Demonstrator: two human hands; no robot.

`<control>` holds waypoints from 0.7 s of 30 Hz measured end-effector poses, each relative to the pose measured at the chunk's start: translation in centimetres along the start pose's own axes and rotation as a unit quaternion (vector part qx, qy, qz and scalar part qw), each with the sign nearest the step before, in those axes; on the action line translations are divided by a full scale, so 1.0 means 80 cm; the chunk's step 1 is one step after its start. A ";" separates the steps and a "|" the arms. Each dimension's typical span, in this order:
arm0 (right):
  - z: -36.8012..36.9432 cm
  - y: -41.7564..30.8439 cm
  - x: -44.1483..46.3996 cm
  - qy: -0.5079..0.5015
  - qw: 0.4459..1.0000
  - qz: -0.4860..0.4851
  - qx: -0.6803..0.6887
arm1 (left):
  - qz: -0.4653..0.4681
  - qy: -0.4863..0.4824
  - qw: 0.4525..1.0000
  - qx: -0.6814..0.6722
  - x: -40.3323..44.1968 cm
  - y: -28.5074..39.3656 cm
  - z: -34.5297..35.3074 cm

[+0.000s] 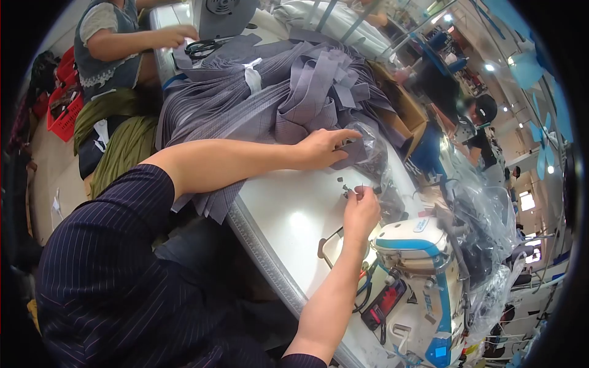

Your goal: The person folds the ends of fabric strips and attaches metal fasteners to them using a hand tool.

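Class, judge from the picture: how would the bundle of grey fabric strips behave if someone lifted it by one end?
The grey fabric strips would probably droop, since some already hang over the edge of the table. The bundle may feel fairly heavy, as many layers lie together. The curled strips on top might slide off, as they seem loosely heaped.

Beige floor (44,168) is exposed at left, with red baskets (64,116) placed there. White table (276,205) is edged by a grey strip (261,250), glare reflected on top. Tilted at right: pale ceiling dotted with lights (448,18); blue fan blades (542,132) are seen.
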State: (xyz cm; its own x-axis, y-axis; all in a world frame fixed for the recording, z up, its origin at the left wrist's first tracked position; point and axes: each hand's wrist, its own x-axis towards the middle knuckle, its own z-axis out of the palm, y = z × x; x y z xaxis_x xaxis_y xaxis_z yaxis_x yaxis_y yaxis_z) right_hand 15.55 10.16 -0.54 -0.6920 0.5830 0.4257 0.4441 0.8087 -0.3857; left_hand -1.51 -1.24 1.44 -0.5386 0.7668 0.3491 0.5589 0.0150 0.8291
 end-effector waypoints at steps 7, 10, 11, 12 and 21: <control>0.005 -0.009 0.001 -0.020 0.999 0.008 -0.050 | 0.020 0.015 1.000 -0.016 -0.004 -0.006 0.008; 0.009 -0.011 0.002 -0.015 0.998 0.006 -0.061 | 0.023 0.030 0.999 -0.029 -0.005 -0.007 0.009; 0.010 -0.011 0.002 -0.012 0.998 0.003 -0.064 | 0.015 0.027 0.999 -0.040 -0.005 -0.007 0.008; 0.009 -0.011 0.002 -0.011 0.998 0.003 -0.065 | 0.007 0.024 0.998 -0.050 -0.004 -0.010 0.009; 0.011 -0.008 0.002 -0.004 0.997 0.001 -0.075 | -0.062 -0.012 0.989 -0.135 0.005 -0.023 0.013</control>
State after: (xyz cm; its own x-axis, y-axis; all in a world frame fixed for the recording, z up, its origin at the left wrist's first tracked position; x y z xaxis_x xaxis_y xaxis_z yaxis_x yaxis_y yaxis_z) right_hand 14.62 9.66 -0.95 -0.6949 0.5847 0.4186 0.5252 0.8103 -0.2600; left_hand -2.11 -0.29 -0.38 -0.5750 0.7851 0.2300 0.2993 -0.0598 0.9523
